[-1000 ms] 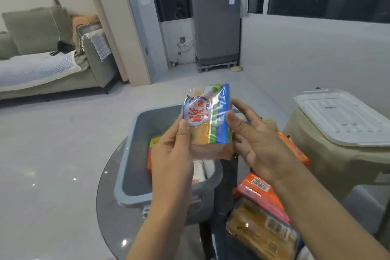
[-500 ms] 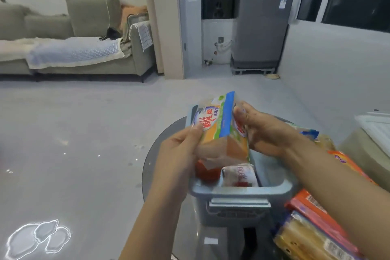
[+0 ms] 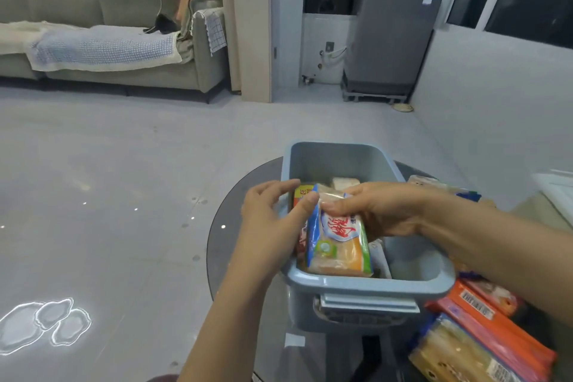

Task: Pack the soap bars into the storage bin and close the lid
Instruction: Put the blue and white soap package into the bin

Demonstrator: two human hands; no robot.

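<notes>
You are holding a wrapped soap bar (image 3: 339, 245) with both hands, down inside the blue storage bin (image 3: 366, 284), by its near left corner. The wrapper is shiny, with a blue edge, a white patch with red writing, a green round sticker and a yellow-orange part. Your right hand (image 3: 379, 209) is pinching the top of the pack from above. Your left hand (image 3: 273, 220) is pressing its thumb on the pack's top left corner, and the other fingers are curling over the bin's left rim.

More soap packs are lying in the bin under and behind this one: a yellow and red one (image 3: 302, 195) at the left and a pale one (image 3: 345, 182) farther back. The bin is sitting open on a round dark glass table (image 3: 238, 217). Orange packs (image 3: 496, 326) and a tan pack (image 3: 455, 357) are lying on the table just right of the bin.

The floor (image 3: 124, 180) is pale grey and shiny. A grey sofa (image 3: 117, 34) with a white blanket (image 3: 102, 46) is standing far back on the left, and a grey covered box-like thing (image 3: 393, 34) is standing by the dark windows.

A white flat thing (image 3: 558, 192) at the right edge is cut off, so you cannot tell what it is. Your hands are hiding much of the bin's inside.
</notes>
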